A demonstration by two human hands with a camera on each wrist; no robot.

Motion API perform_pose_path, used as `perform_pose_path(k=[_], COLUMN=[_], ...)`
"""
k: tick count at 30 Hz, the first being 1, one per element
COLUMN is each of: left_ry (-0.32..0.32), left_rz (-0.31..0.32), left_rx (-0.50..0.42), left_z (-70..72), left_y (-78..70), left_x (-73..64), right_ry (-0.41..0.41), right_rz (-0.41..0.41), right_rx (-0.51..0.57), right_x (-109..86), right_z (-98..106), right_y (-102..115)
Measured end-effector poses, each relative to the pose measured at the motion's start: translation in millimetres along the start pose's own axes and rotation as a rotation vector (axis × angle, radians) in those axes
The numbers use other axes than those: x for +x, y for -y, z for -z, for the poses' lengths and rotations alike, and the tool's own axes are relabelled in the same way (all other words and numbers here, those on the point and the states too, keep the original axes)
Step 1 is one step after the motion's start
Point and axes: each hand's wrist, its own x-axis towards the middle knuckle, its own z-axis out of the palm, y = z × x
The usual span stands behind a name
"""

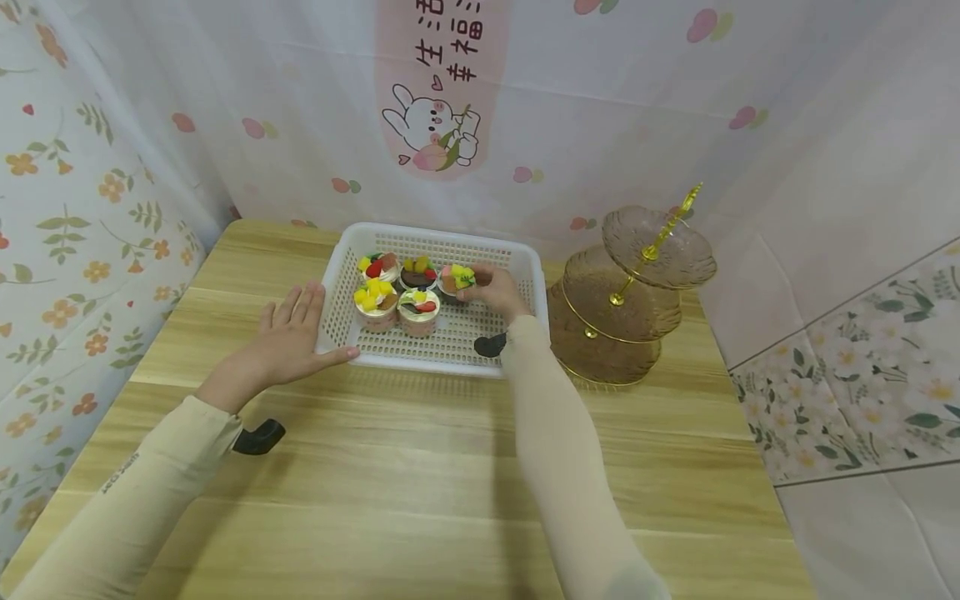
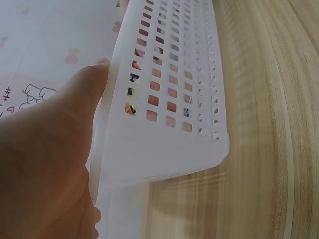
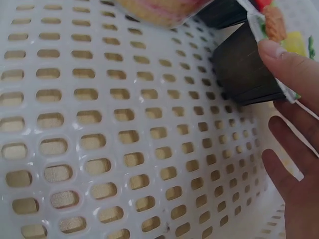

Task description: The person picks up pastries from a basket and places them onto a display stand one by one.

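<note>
A white plastic basket (image 1: 420,362) with slotted sides stands on the table with several toy cupcakes inside. At its left front corner rests my left hand (image 1: 288,343), fingers straight and thumb along the rim; the left wrist view shows the thumb against the basket wall (image 2: 144,152). Inside the basket, my right hand (image 1: 497,292) pinches a fruit-topped cupcake (image 1: 453,278) at its rim. Its dark cup (image 3: 244,69) tilts slightly in the right wrist view. Beside it are a chocolate-topped cupcake (image 1: 418,273) and cream-topped ones, such as the yellow-fruit cupcake (image 1: 375,302).
A three-tier brown translucent stand (image 1: 622,300) with a gold post is just right of the basket. The wooden table (image 1: 420,483) extends toward me. Behind it hangs a printed curtain (image 1: 300,108); floral cloth (image 1: 82,250) covers the left side.
</note>
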Motion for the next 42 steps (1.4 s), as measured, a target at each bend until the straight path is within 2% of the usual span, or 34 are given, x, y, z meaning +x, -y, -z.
perform_pose_path(k=[11, 18, 23, 29, 35, 42], left_ry=[-0.006, -0.002, 0.003, 0.008, 0.004, 0.002], left_rz=[-0.003, -0.005, -0.008, -0.011, -0.012, 0.0], left_rx=[-0.027, -0.015, -0.007, -0.014, -0.012, -0.016], left_z=[0.8, -1.3, -0.3, 2.0, 3.3, 1.6], left_y=[-4.9, -5.2, -7.0, -8.3, -5.1, -3.3], left_x=[-2.0, 1.0, 1.7, 1.3, 1.8, 0.3], right_ry=[0.001, -0.04, -0.058, -0.036, -0.043, -0.075], right_rz=[-0.026, -0.022, 0.001, 0.077, 0.138, 0.199], right_rx=[0.025, -0.001, -0.007, -0.018, -0.024, -0.032], right_x=[0.4, -0.1, -0.5, -2.5, -2.3, -10.3], right_z=[4, 6, 9, 15, 24, 37], right_y=[-7, -5, 0, 9, 29, 73])
